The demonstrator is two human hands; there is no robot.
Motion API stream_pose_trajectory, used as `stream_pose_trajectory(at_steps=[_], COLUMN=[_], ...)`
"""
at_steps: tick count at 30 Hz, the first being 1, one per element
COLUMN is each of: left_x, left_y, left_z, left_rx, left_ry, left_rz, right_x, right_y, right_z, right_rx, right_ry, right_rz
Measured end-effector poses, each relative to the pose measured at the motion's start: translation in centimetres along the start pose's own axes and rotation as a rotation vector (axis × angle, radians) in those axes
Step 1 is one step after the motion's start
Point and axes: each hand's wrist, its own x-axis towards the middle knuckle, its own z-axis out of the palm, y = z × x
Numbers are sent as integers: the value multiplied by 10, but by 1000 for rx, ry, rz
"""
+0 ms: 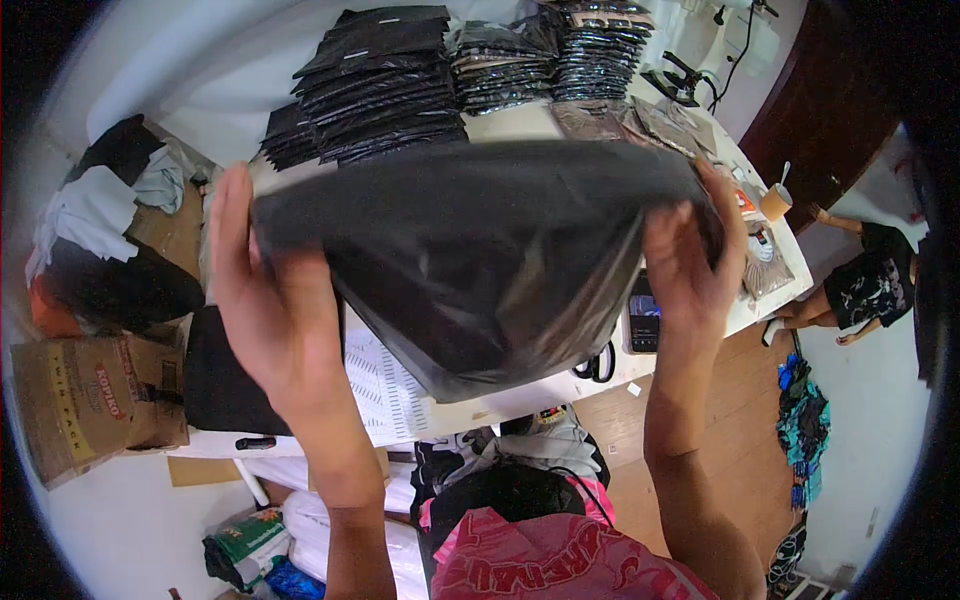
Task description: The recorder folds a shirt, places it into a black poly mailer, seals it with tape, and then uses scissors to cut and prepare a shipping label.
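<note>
Holding hands: both hands were lifting one black plastic packet (480, 260) between them, one at each end.
Left hand: it was (275, 320) half closed around the left end of the packet, with the longer fingers along the outer side; its finger edges were blurred.
Right hand: it was (698, 270) also half closed, having hold of the right end, and was blurred as well.
Packet: it was in the air over the white table (500, 124), wide at the top and narrower at the bottom; I could not tell what was inside.
Back of table: a tall stack of black packets (380, 85) stood on the left, and beside it were two stacks of shiny packets, one in the middle (505, 65) and one on the right (603, 50).
Under and near the packet: a printed paper sheet (380, 385), black-handled scissors (597, 367) and a smartphone (645, 325) lay on the table.
Right edge: a cup (775, 203) stood near a clear packet (765, 268).
Left side: a cardboard box (70, 410) was below a clothing pile (110, 250).
Far right: another person (868, 275) in dark clothing was beyond the table.
</note>
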Motion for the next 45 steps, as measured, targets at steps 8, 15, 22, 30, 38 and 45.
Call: stream_pose_trajectory(at_steps=[8,15,22,30,38,45], left_x=[156,9,-35,-38,-39,-37], left_y=[-141,-206,-250,-251,-249,-250], left_z=[-75,-127,-192,-188,-182,-184], left_rx=[214,1158,1755,1841,1842,1854], left_ry=[40,-349,-767,-739,-738,-724], left_rz=[-200,91,257,172,61,35], right_x=[121,14,-40,-40,-39,-37], right_y=[110,154,206,208,205,208], right_z=[-99,-144,-175,-179,-177,-180], right_rx=[-166,-1393,-2085,-2144,-2122,-2097], right_ry=[286,-75,-542,-507,-510,-442], right_rz=[198,-18,-75,-2,104,154])
